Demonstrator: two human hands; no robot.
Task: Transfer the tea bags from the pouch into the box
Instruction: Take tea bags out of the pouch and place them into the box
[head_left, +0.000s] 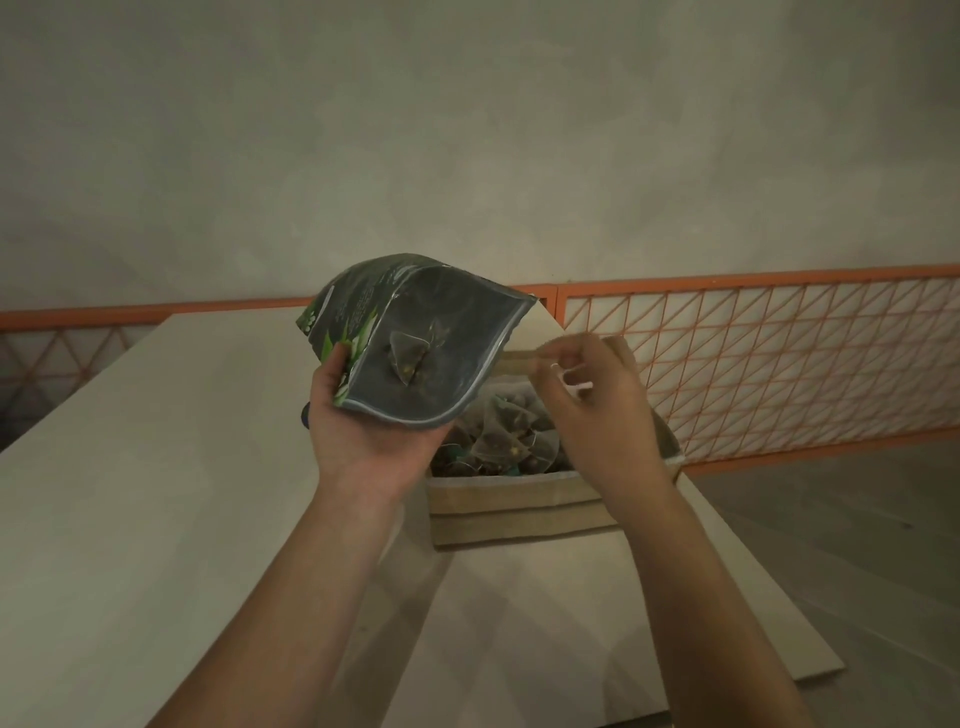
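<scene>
While the left hand (363, 441) grips the pouch (410, 338) from below, thumb on its printed left face and fingers curled under its lower edge, the pouch is held in the air with its open mouth turned toward the camera. The pouch is dark, with green and white print along its left side and a zip strip round the mouth. One pyramid tea bag (408, 358) lies inside it, against the inner wall; a second may sit behind it, but this cannot be told.

The pouch hangs just above and to the left of the box (519, 506), overlapping the box's left part. The box is brown cardboard, open at the top, and stands on the table (156, 467) near its far right corner. Inside the box lies a heap of tea bags (498, 441), translucent pyramids with dark contents, some with small green tags.

The right hand (597, 405) is raised over the right part of the box, its back to the camera. Its fingers (571, 348) are loosely bent and blurred; they lie close to the far flap (517, 362) of the box, but whether they pinch anything cannot be told.

Behind the table runs an orange mesh fence (753, 358) below a plain grey wall (467, 130).
</scene>
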